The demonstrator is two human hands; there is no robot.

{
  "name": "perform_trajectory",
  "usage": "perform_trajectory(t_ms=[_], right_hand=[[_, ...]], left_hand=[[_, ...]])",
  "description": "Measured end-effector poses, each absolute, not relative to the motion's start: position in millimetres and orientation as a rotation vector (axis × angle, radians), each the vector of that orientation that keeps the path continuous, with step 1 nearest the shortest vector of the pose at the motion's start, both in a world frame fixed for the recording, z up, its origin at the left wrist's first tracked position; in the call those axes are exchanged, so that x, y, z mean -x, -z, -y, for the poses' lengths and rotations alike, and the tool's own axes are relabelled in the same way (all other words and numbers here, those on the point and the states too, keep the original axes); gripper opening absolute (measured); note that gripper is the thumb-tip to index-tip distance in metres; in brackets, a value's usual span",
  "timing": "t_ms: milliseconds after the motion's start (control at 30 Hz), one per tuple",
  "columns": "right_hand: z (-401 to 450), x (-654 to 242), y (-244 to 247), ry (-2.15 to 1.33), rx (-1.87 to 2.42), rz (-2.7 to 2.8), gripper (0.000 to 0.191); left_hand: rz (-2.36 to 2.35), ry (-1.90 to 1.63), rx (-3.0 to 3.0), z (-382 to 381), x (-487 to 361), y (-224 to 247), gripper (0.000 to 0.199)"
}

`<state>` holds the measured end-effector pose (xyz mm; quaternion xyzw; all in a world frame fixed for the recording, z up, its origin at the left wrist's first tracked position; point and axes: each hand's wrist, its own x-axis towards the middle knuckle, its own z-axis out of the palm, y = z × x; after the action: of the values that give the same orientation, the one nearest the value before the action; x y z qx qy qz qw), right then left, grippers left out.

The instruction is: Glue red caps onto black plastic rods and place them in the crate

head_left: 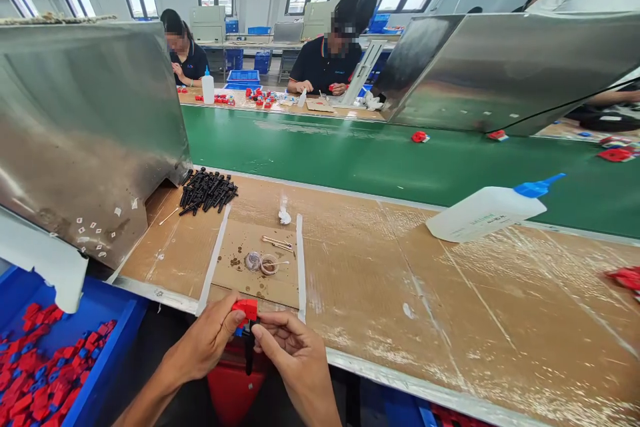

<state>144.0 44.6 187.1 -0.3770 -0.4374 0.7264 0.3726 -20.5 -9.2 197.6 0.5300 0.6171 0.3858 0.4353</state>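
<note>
Low in the centre of the head view, my left hand (211,333) is closed on a red part (247,309) with some blue on its underside. My right hand (295,347) pinches a black part (249,350), which hangs down directly below the red one; the two parts touch. Both hands are over the table's front edge. Beyond them lies a taped cardboard sheet (235,280) with two small round containers (261,263) and cotton swabs (277,243). A pile of black parts (207,191) rests farther back on the left.
A blue bin (113,340) of red and blue parts stands at lower left. A metal panel (90,127) rises at left. A bottle (483,213) lies tilted at right. Two people sit beyond the green belt (310,147), which carries red pieces (420,137).
</note>
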Motion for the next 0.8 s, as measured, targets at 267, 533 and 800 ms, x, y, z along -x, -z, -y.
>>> perform_trajectory(t_ms=[267,533,800], right_hand=[[-44,-158,-186,-1.982,0.693,1.435,0.054],[-39,-171,-165,-1.634,0.753,1.469,0.051],[-37,-166,-177,-1.756,0.786,1.204,0.055]], left_hand=[[-1.029,-0.849,-0.986,2,23,-188,0.052],[-1.169,-1.016,-1.344,11,11,-201,0.041],[-1.294,-0.767,-1.572,24,9,-199,0.055]])
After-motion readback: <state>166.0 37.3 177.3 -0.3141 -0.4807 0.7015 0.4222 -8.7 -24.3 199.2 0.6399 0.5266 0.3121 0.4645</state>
